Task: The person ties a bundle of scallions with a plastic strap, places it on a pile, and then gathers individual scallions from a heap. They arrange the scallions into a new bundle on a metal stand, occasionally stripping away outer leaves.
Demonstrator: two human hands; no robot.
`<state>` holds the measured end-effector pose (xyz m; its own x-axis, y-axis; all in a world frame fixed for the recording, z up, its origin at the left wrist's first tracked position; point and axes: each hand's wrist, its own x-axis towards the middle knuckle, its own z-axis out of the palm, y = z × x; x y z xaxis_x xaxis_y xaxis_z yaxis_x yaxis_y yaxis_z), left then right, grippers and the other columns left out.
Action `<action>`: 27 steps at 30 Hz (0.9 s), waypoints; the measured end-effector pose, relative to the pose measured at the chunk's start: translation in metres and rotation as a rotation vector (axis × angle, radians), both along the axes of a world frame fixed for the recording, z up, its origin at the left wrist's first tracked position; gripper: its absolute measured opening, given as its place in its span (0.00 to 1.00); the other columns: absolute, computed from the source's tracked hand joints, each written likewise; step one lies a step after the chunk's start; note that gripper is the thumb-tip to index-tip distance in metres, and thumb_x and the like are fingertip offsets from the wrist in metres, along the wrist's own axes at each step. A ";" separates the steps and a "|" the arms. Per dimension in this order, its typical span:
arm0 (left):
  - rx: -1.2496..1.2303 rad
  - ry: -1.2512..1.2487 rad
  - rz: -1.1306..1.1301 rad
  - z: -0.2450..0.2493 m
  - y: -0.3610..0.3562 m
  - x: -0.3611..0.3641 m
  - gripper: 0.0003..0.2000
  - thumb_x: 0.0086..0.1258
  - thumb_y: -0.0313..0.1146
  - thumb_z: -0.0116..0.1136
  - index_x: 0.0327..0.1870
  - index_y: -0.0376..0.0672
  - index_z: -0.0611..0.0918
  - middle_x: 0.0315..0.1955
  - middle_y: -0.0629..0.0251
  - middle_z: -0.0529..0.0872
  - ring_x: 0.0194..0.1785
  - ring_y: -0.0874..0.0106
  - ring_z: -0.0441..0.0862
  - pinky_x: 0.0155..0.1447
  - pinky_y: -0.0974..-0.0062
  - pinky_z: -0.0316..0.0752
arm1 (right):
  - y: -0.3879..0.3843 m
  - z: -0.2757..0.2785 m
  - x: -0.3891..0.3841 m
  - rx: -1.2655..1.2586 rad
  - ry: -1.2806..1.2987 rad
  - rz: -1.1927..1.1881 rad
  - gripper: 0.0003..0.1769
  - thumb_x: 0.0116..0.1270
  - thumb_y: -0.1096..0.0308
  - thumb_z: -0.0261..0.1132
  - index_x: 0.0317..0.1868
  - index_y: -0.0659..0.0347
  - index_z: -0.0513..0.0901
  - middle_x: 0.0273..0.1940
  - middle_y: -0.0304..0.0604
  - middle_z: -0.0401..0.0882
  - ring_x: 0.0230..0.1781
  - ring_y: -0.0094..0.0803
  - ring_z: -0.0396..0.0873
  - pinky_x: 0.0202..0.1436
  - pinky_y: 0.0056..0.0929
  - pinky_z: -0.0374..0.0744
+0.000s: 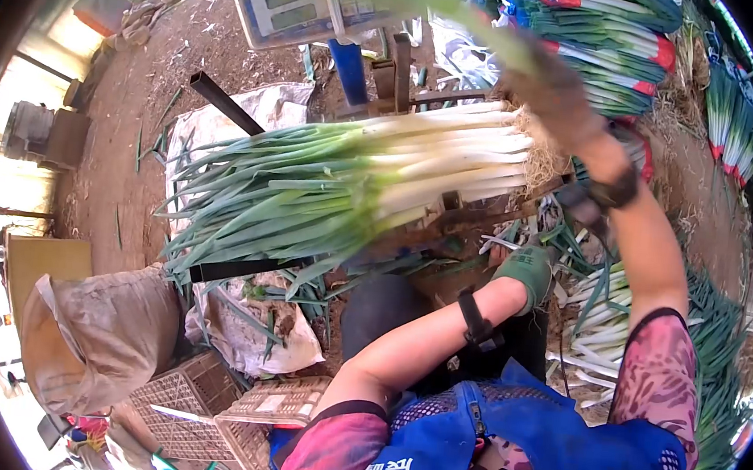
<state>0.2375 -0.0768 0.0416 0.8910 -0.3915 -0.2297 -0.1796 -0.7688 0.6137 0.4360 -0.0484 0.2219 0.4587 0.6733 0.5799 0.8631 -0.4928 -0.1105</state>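
My right hand (563, 99), in a dark glove blurred by motion, is raised above the root end of the bundle. It grips a leek (467, 19), whose smeared green length runs to the top edge. Below it, a large bundle of leeks (373, 172) lies across a dark metal rack (227, 104), leaves to the left, white stems and roots to the right. My left hand (525, 273), in a green glove, is low beside loose leek leaves, right of the rack. Its fingers are mostly hidden, so their grip does not show.
Tied leek bundles (602, 62) are stacked at upper right; loose leeks (606, 327) pile beside my right side. A weighing scale (298, 4) stands at the top. At lower left are a cloth-covered bin (108, 337) and plastic crates (188, 398). White sacking (252, 327) lies under the rack.
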 end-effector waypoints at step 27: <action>-0.356 -0.033 0.200 0.046 0.045 -0.009 0.13 0.74 0.33 0.46 0.51 0.39 0.80 0.52 0.44 0.82 0.55 0.49 0.82 0.59 0.56 0.76 | -0.143 -0.110 -0.077 -0.160 0.482 -0.396 0.26 0.68 0.55 0.65 0.60 0.62 0.78 0.55 0.56 0.82 0.55 0.52 0.81 0.60 0.41 0.77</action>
<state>0.2287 -0.0321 0.0873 0.9622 -0.2599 -0.0816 -0.0719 -0.5315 0.8440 0.3595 -0.1909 0.1122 0.8740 0.4611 0.1531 0.4848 -0.8063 -0.3388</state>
